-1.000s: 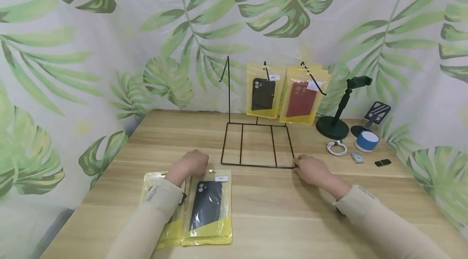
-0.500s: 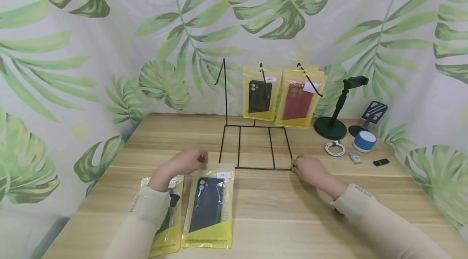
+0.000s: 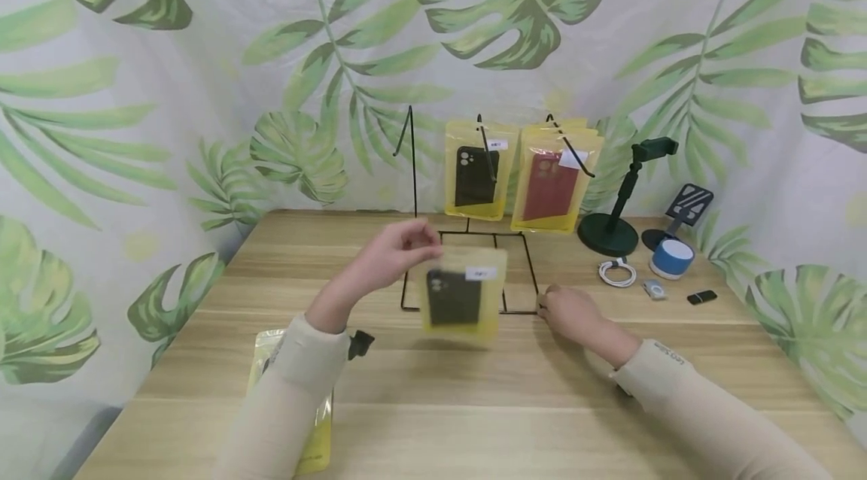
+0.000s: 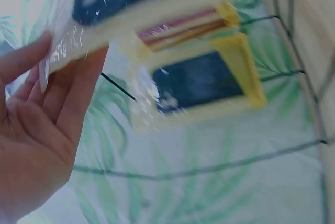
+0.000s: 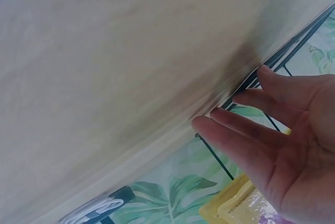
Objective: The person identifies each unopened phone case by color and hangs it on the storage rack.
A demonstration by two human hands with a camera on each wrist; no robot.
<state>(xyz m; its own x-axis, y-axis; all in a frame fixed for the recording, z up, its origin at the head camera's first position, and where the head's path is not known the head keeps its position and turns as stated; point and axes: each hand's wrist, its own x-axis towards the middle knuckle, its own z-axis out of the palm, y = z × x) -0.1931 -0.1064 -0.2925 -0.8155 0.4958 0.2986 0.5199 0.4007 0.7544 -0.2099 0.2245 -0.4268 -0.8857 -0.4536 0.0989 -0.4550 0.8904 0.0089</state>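
Observation:
My left hand (image 3: 400, 250) pinches the top edge of a yellow-and-clear pouch (image 3: 467, 296) holding a dark phone case. The pouch hangs blurred above the base of a black wire display rack (image 3: 531, 265); its top fills the upper left wrist view. My right hand (image 3: 576, 318) holds the rack's front right corner between thumb and forefinger, with the other fingers by the tabletop in the right wrist view. On the rack's middle hook hangs a pouch with a black case (image 3: 476, 175). Several pouches hang on the right hook, a red case (image 3: 550, 186) in front. The left hook (image 3: 403, 134) is bare.
Another yellow pouch (image 3: 314, 442) lies on the wooden table (image 3: 433, 420), partly under my left forearm. To the right stand a green phone stand (image 3: 607, 234), a small black stand (image 3: 687, 209), a blue-and-white cylinder (image 3: 672, 259), a coiled white cable (image 3: 616, 272) and small items.
My left hand has picked the nearer pouch up off the table and carried it up and right, over the rack's base. My right hand has stayed at the rack's corner.

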